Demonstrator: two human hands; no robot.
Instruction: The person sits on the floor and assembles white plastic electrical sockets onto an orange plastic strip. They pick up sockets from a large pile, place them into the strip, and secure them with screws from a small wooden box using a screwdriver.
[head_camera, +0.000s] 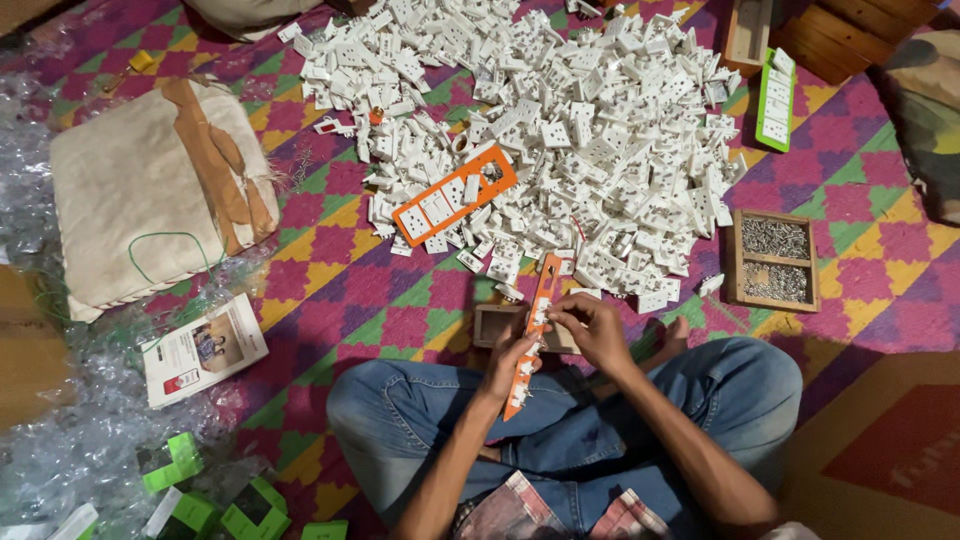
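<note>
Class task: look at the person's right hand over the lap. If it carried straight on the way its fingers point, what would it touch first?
The right hand points left, fingertips already at the orange strip that the left hand holds up. It would meet that strip at once; depth is hard to judge, but nothing shows between them.

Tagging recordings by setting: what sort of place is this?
Probably a home floor used for piecework assembly. The person sits cross-legged on a patterned mat beside a heap of white socket parts and a wooden tray of screws, both hands on an orange strip.
</note>
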